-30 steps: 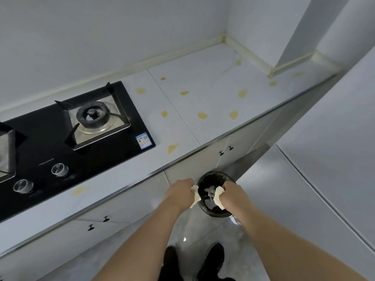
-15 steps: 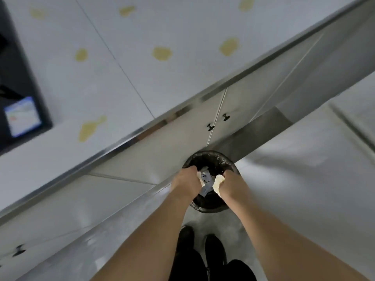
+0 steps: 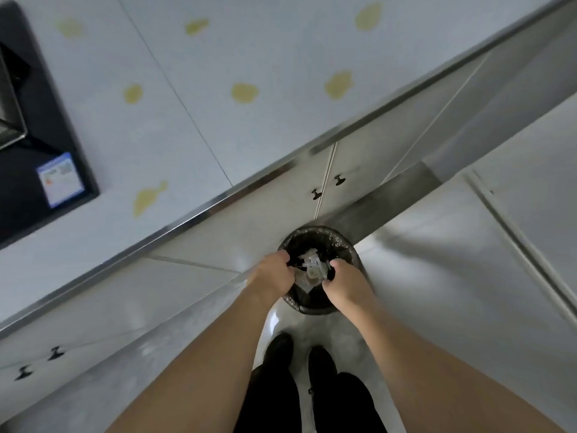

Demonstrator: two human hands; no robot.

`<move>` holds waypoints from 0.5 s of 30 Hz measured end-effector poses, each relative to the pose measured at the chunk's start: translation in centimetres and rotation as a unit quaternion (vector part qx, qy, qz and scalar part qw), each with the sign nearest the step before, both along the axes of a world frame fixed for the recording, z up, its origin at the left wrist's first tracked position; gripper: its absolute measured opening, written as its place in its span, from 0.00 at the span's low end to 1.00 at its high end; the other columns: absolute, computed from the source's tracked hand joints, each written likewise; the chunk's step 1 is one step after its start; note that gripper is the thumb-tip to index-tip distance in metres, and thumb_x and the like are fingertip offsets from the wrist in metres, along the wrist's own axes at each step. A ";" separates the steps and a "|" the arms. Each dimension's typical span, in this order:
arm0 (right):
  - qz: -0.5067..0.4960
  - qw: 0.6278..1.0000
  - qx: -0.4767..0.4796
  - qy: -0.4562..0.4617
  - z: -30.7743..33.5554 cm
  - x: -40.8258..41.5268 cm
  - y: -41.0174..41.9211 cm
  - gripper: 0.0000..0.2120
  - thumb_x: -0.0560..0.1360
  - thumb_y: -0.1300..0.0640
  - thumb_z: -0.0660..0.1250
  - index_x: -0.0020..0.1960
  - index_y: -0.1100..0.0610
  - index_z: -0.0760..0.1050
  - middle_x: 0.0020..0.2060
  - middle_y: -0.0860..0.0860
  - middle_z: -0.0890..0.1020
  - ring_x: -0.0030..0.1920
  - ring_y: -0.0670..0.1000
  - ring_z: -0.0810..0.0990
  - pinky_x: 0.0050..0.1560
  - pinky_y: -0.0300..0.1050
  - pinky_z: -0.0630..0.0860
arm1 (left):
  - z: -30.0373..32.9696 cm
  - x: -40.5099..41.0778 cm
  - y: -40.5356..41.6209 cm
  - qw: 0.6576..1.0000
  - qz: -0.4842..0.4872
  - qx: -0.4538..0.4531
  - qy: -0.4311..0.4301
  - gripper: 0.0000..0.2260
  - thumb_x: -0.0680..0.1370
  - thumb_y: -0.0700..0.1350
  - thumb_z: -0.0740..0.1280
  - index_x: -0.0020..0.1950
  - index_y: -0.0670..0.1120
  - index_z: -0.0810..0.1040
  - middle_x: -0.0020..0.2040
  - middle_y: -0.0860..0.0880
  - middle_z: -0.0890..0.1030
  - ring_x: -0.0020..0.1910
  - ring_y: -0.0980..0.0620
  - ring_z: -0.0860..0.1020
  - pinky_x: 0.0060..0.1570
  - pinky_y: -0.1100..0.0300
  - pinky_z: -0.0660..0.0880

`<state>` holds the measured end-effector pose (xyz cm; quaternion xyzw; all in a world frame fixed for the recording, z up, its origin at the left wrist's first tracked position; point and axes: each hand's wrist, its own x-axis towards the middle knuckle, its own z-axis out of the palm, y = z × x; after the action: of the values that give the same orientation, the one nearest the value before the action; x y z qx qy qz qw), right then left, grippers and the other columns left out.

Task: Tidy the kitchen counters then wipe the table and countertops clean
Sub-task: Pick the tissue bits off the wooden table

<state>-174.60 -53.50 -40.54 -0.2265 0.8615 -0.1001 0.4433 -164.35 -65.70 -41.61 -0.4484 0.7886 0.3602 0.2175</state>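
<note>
Both hands, the left (image 3: 271,274) and the right (image 3: 342,282), hover loosely curled over the bin (image 3: 342,245) where the scraps (image 3: 313,269) lie; drop everything inside, since the bench (image 3: 249,51) stains await wiping.

Pale countertop (image 3: 249,145) – yellow stains (image 3: 244,92); floor (image 3: 437,276) – black bin (image 3: 315,239).

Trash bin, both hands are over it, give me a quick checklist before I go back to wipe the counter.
1. Scraps inside the trash bin: ok.
2. Left hand empty: cannot tell, fingers curled.
3. Right hand empty: cannot tell.
4. Bin liner over the rim: ok.
5. Yellow stains wiped from the countertop: not ok.
6. Wiping cloth ready: cannot tell, none in view.
</note>
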 end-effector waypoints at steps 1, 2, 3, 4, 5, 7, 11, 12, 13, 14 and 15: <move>0.013 1.000 -0.005 0.003 2.1 0.6 0.0 0.25 0.79 0.58 0.62 0.74 0.56 0.63 0.68 0.53 0.73 0.68 0.53 0.72 0.62 0.43 0.69 | 2.5 0.6 0.1 1.000 -0.001 -0.004 0.003 0.13 0.80 0.44 0.60 0.62 0.45 0.76 0.57 0.44 0.80 0.54 0.44 0.78 0.51 0.56 0.76; 0.022 1.000 -0.005 0.000 4.7 1.3 0.0 0.25 0.79 0.58 0.62 0.74 0.56 0.63 0.68 0.52 0.73 0.68 0.53 0.71 0.63 0.43 0.68 | 5.3 1.4 0.3 1.000 0.001 -0.005 0.007 0.13 0.80 0.44 0.60 0.63 0.45 0.76 0.59 0.44 0.80 0.56 0.44 0.78 0.53 0.56 0.76; 0.033 0.999 -0.006 -0.004 7.1 2.0 0.0 0.25 0.79 0.57 0.62 0.74 0.55 0.63 0.69 0.52 0.72 0.69 0.53 0.70 0.63 0.43 0.68 | 8.1 2.2 0.5 1.000 0.005 -0.005 0.006 0.13 0.80 0.44 0.59 0.63 0.46 0.75 0.60 0.44 0.79 0.57 0.44 0.77 0.54 0.57 0.75; 0.050 0.999 -0.012 -0.004 9.8 2.9 -0.1 0.24 0.78 0.57 0.62 0.74 0.55 0.64 0.69 0.52 0.72 0.69 0.53 0.70 0.65 0.44 0.67 | 11.0 3.5 0.7 1.000 0.014 -0.008 0.006 0.14 0.80 0.45 0.59 0.64 0.45 0.75 0.61 0.44 0.79 0.58 0.44 0.77 0.54 0.57 0.74; 0.073 0.997 -0.017 0.001 12.1 3.9 -0.1 0.24 0.78 0.57 0.62 0.73 0.55 0.65 0.68 0.52 0.73 0.68 0.54 0.71 0.65 0.45 0.68 | 13.6 4.7 1.0 1.000 0.023 -0.016 0.006 0.14 0.81 0.45 0.59 0.64 0.45 0.75 0.61 0.44 0.78 0.59 0.43 0.76 0.55 0.57 0.73; 0.127 0.991 -0.028 0.014 15.9 5.7 -0.1 0.22 0.77 0.56 0.62 0.71 0.55 0.68 0.64 0.53 0.76 0.66 0.56 0.73 0.65 0.48 0.70 | 17.8 7.4 1.8 0.998 0.043 -0.045 0.010 0.15 0.81 0.46 0.58 0.66 0.46 0.73 0.64 0.44 0.77 0.61 0.43 0.75 0.57 0.56 0.73; 0.250 0.967 -0.046 0.030 21.1 9.5 -0.8 0.16 0.76 0.58 0.62 0.63 0.58 0.72 0.59 0.55 0.78 0.59 0.57 0.77 0.60 0.49 0.74 | 23.3 13.9 3.6 0.988 0.128 -0.086 0.001 0.18 0.82 0.46 0.57 0.71 0.47 0.70 0.68 0.46 0.74 0.66 0.44 0.73 0.60 0.56 0.71; 0.283 0.957 -0.055 0.027 22.2 11.0 -1.1 0.15 0.76 0.58 0.62 0.61 0.58 0.72 0.57 0.55 0.79 0.58 0.57 0.77 0.58 0.49 0.74 | 24.3 16.2 4.4 0.983 0.156 -0.094 -0.004 0.18 0.82 0.46 0.57 0.71 0.47 0.69 0.68 0.46 0.74 0.65 0.44 0.73 0.60 0.56 0.71; 0.300 0.952 -0.059 0.026 22.7 11.7 -1.4 0.15 0.75 0.59 0.62 0.61 0.59 0.72 0.57 0.56 0.78 0.58 0.57 0.77 0.57 0.48 0.74 | 24.7 17.2 4.6 0.981 0.167 -0.100 -0.003 0.18 0.82 0.46 0.57 0.71 0.46 0.69 0.68 0.45 0.74 0.64 0.44 0.74 0.60 0.56 0.72; 0.337 0.938 -0.072 0.023 23.6 13.8 -2.0 0.17 0.75 0.59 0.62 0.64 0.60 0.71 0.59 0.56 0.77 0.59 0.57 0.76 0.57 0.46 0.73 | 25.3 19.8 5.3 0.973 0.203 -0.108 -0.004 0.18 0.82 0.46 0.57 0.71 0.46 0.69 0.67 0.45 0.75 0.64 0.44 0.74 0.59 0.55 0.73; 0.367 0.926 -0.083 0.019 24.1 15.7 -2.5 0.20 0.76 0.59 0.62 0.67 0.60 0.69 0.62 0.56 0.76 0.61 0.56 0.75 0.58 0.45 0.72 | 25.8 22.0 6.2 0.965 0.238 -0.115 -0.004 0.17 0.82 0.46 0.57 0.71 0.45 0.69 0.67 0.45 0.75 0.63 0.44 0.75 0.59 0.54 0.73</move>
<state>-158.93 -56.00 -16.44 -0.5644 0.7152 0.0025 0.4123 -142.32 -59.53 -15.82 -0.6464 0.6944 0.3067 0.0764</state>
